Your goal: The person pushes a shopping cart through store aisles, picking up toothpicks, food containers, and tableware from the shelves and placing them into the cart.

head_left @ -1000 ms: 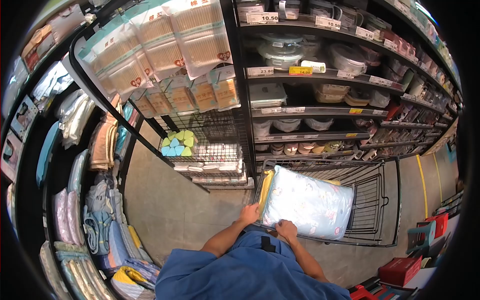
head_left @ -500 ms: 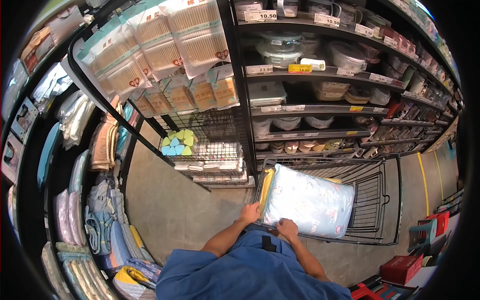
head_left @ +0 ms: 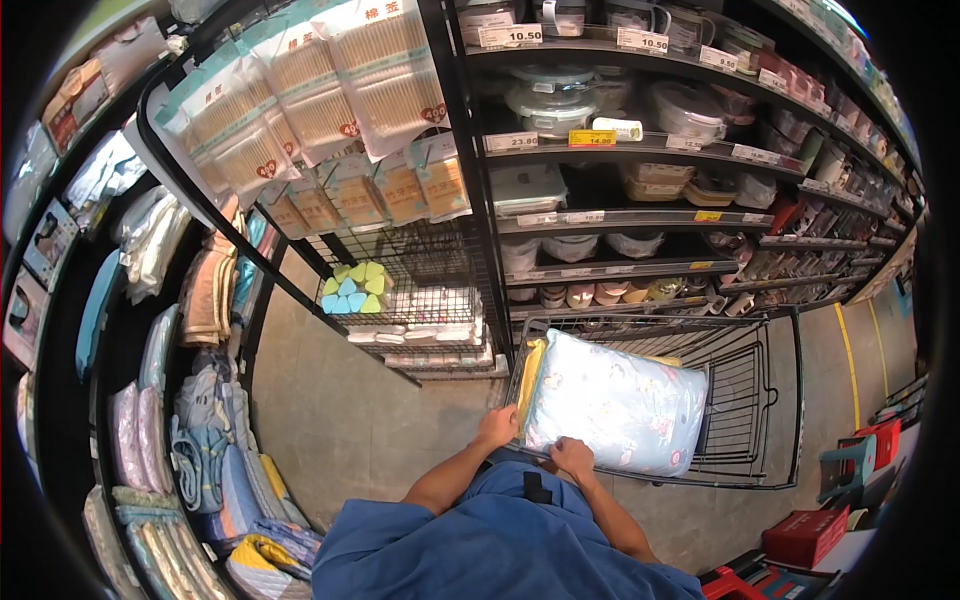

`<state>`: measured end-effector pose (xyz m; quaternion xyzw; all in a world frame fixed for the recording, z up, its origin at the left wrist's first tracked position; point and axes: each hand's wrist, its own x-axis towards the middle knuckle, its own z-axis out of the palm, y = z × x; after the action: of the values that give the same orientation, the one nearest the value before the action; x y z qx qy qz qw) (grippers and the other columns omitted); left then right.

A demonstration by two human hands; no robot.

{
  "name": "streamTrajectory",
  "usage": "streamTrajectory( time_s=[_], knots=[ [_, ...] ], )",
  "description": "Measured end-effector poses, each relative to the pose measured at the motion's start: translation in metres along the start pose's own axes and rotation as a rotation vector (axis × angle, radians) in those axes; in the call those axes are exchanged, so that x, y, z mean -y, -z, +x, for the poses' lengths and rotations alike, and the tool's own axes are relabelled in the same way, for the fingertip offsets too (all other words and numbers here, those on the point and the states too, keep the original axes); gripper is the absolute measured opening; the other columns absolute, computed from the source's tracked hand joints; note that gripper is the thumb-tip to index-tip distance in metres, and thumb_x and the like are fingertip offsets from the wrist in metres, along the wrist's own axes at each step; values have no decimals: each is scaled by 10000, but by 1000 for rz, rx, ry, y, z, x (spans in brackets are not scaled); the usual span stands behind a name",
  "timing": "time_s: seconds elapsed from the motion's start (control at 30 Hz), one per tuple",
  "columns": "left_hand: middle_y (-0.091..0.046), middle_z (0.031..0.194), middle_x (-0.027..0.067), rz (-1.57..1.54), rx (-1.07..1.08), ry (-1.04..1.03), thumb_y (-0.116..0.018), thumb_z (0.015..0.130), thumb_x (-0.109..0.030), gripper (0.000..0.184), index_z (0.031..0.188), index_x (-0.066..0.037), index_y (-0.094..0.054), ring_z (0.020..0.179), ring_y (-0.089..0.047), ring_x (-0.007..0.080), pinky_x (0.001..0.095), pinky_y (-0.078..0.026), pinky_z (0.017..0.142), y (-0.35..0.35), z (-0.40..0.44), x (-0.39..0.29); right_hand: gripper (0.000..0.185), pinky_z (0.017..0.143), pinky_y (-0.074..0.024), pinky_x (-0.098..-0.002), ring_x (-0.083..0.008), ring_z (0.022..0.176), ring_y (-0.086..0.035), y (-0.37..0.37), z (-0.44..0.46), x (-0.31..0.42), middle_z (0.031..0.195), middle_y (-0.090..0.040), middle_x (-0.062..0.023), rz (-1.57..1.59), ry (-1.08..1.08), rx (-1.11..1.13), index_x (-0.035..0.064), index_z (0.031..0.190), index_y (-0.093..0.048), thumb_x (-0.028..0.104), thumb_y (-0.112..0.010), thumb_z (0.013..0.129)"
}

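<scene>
In front of me stands a black wire shopping cart [head_left: 745,400]. My left hand [head_left: 497,427] is closed on the cart's near left corner. Beside it, my right hand [head_left: 572,457] curls over the near rim, just below a plump pale blue pillow [head_left: 615,405] with a small printed pattern, in clear wrapping. Something yellow [head_left: 533,372] pokes out from under and behind the pillow. The part of the cart under my fingers is mostly hidden.
A wire rack with cotton swab packs [head_left: 390,80] and toothpick packs [head_left: 400,190] rises ahead. Food containers [head_left: 690,110] fill shelves to the right. Folded bedding [head_left: 210,430] lines the left shelves. Red and teal stools [head_left: 850,465] stand at the lower right.
The rack and shelves have shifted very slightly left in view. My hands, the cart and the pillow hold nearly the same positions.
</scene>
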<state>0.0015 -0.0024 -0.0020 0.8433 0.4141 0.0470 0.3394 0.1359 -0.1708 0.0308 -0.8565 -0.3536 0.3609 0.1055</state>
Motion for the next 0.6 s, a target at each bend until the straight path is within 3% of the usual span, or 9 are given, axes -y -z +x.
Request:
streamTrajectory(
  time_s=[0.6],
  knots=[
    [-641,921,215,15,15,-7,-541,807,-197,171,953,-133,-605,894,-609,406,501,-483,774,-1,2,3,373,783,-523,-419,-322,888,-662,-3,0,-1,925,-691,-157,13,-2,-43,120,966,-708,413,-575,779]
  ],
)
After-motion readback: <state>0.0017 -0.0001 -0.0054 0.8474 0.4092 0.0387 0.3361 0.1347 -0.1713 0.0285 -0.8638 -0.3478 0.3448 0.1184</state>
